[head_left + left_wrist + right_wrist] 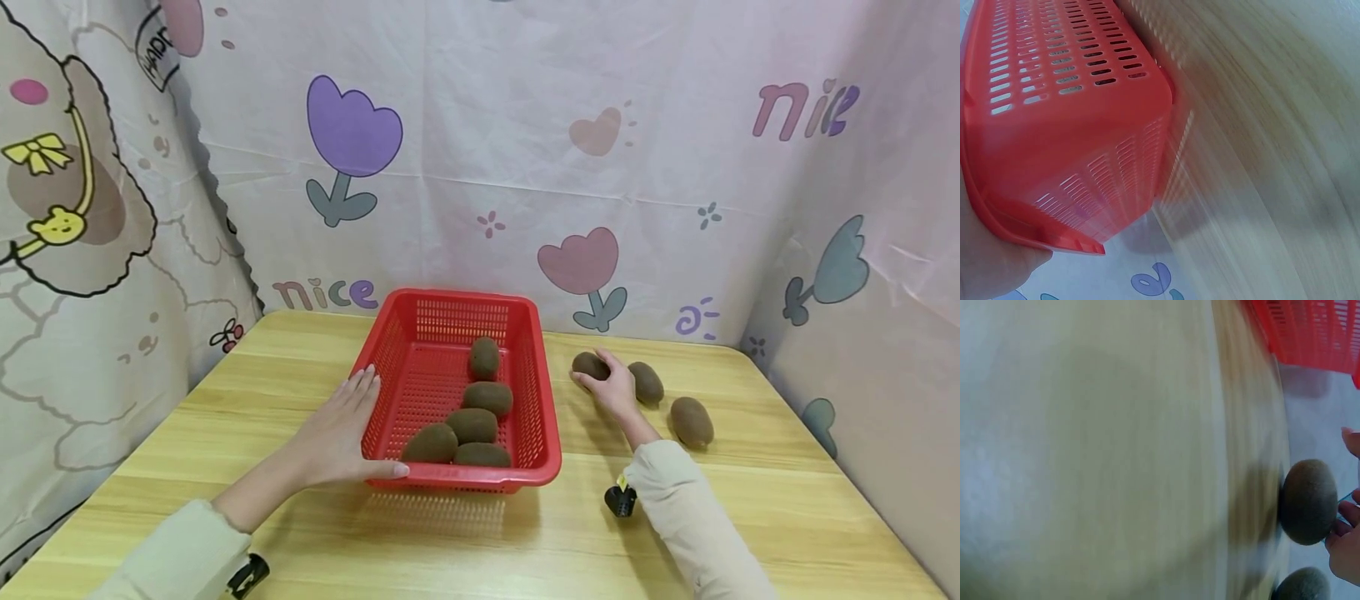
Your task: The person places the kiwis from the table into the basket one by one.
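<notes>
My left hand [341, 433] lies along the left side of the red plastic basket [551, 417], its thumb on the front rim and its straight fingers against the left wall. Several brown kiwifruits [487, 398] lie inside the basket, mostly towards its front and right. On the table to the right of the basket, my right hand [617, 387] is around another kiwifruit [587, 365]. In the right wrist view its fingers are close behind this kiwifruit [1308, 502], while the thumb [1352, 442] stands apart from it. Whether the fingers touch the fruit I cannot tell.
Two more kiwifruits, one in the middle [646, 383] and one nearer [692, 422], lie on the wooden table [757, 500] beside my right hand. A patterned cloth [465, 167] hangs behind the table and along both sides.
</notes>
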`<state>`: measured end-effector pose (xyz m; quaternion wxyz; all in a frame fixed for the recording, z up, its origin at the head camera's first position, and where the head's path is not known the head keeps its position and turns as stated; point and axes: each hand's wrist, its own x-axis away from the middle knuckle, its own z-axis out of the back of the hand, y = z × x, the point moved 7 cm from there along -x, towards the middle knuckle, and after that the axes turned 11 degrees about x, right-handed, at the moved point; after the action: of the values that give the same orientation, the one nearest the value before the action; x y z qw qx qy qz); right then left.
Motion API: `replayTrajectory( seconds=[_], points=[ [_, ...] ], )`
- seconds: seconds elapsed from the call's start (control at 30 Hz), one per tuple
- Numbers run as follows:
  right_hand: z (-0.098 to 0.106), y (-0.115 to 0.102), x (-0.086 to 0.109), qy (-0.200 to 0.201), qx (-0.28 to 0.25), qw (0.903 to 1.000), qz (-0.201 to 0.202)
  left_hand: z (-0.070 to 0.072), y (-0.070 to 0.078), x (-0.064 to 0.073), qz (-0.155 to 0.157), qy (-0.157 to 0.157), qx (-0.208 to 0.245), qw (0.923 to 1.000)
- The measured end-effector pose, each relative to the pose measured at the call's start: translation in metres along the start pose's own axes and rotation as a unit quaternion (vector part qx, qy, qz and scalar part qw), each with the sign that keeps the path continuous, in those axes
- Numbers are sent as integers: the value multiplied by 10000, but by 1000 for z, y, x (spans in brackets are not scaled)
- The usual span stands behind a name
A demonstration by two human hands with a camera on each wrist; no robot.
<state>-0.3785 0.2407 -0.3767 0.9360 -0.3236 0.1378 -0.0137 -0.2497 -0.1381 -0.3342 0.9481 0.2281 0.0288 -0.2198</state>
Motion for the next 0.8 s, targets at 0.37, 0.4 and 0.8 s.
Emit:
replayTrajectory(
  seconds=[0.37,0.4,0.8],
  points=[
    [-3,15,-3,-158,363,9992,-56,1,0,1,-24,31,-60,10000],
    [-3,16,-3,-170,358,9992,-67,1,0,1,-26,35,-64,10000],
    [-4,21,-1,198,315,9988,-306,0,1,1,-42,32,-46,10000]
  ],
)
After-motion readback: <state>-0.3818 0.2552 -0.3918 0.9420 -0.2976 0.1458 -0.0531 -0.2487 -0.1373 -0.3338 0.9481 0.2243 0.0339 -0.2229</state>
